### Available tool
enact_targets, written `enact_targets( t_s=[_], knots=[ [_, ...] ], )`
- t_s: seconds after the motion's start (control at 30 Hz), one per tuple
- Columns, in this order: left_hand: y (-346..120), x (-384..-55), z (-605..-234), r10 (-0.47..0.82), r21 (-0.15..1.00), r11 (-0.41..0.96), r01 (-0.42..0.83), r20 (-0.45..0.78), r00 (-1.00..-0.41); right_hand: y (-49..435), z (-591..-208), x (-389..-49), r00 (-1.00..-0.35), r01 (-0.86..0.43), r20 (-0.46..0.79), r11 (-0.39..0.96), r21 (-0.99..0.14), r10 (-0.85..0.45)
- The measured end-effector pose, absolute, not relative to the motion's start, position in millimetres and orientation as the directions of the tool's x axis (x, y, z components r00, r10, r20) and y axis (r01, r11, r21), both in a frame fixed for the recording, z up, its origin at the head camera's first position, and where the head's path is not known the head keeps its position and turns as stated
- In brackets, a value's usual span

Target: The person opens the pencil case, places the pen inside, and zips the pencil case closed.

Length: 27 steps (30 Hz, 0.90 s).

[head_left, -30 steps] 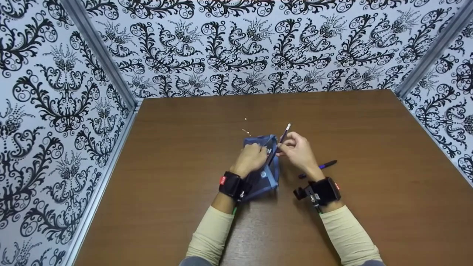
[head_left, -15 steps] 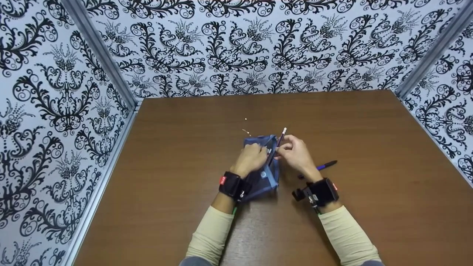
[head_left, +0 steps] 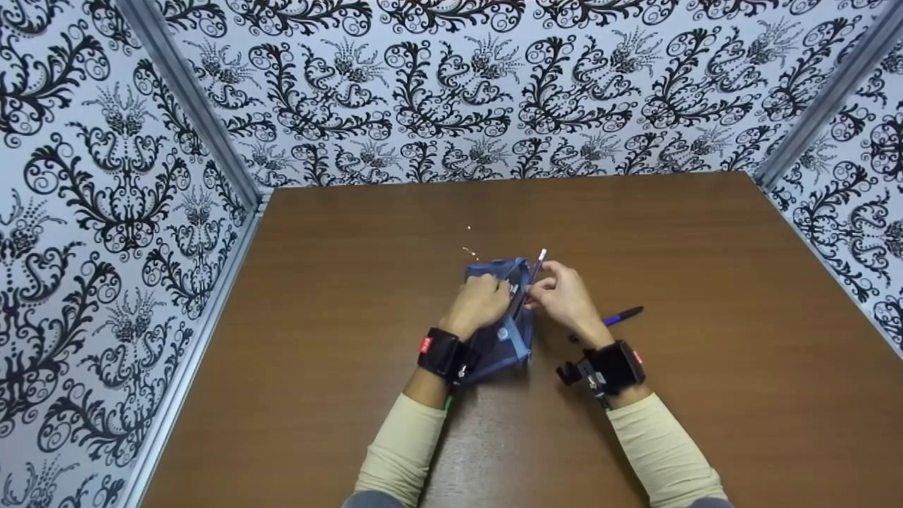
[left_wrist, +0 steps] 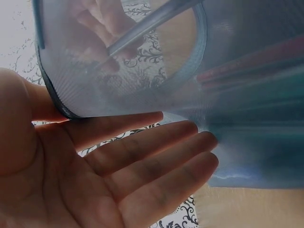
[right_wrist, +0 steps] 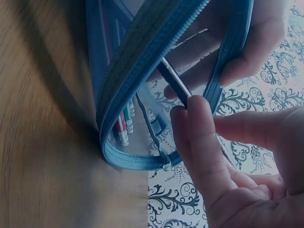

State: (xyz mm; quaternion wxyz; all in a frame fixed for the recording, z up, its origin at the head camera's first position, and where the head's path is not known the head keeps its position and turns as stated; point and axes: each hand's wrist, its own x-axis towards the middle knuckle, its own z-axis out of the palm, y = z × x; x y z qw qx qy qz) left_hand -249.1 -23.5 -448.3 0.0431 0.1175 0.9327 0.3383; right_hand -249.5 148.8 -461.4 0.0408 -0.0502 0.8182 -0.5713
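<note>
A blue mesh pencil case [head_left: 497, 356] with a zipper [right_wrist: 137, 161] lies between both hands, its mouth gaping toward the right. The left hand [head_left: 481, 302] pinches the rim of the case between thumb and fingers; its other fingers extend beneath the mesh in the left wrist view. The right hand [head_left: 568, 300] pinches a dark pencil [head_left: 537, 264] with a white end. Part of that pencil [right_wrist: 175, 80] reaches through the zipped opening. Inside the case lie several pencils [right_wrist: 121, 129], red and green among them, with pale ends toward the mouth.
A blue and black pen [head_left: 623, 315] lies on the brown table [head_left: 338, 282], partly behind the right wrist. Small bright specks [head_left: 470, 251] show just beyond the case. Patterned walls [head_left: 451, 85] stand at the back and sides.
The right hand has moved slightly left and toward the body, and the pencil has slid lower into the case. The left hand and the case have stayed in place.
</note>
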Motion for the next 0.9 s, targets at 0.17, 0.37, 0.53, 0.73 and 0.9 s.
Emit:
enact_targets(
  t_s=[0.17,0.37,0.53,0.73,0.9],
  knots=[
    [-22.9,-249.7,-448.5,0.241,0.641,0.746,0.182,-0.004,-0.971,149.2,-460.8,-248.9,-0.994,-0.006,-0.034,0.368,-0.93,-0.104],
    [-24.3,-250.4,-449.3,0.232,0.662,0.733,0.156,-0.027,-0.972,145.5,-463.1,-248.9,-0.993,0.046,-0.082,0.364,-0.93,-0.082],
    [-25.7,-250.0,-448.5,0.228,0.666,0.731,0.151,-0.029,-0.973,139.0,-468.0,-247.7,-0.989,0.06,-0.105,0.374,-0.925,-0.102],
    [-26.6,-249.9,-448.1,0.234,0.678,0.719,0.152,-0.031,-0.972,134.7,-472.8,-245.8,-0.99,-0.005,-0.063,0.471,-0.882,-0.128],
    [-26.5,-250.2,-448.4,0.246,0.665,0.725,0.178,-0.009,-0.969,135.7,-472.4,-244.0,-0.984,-0.027,-0.059,0.467,-0.884,-0.168]
  ],
)
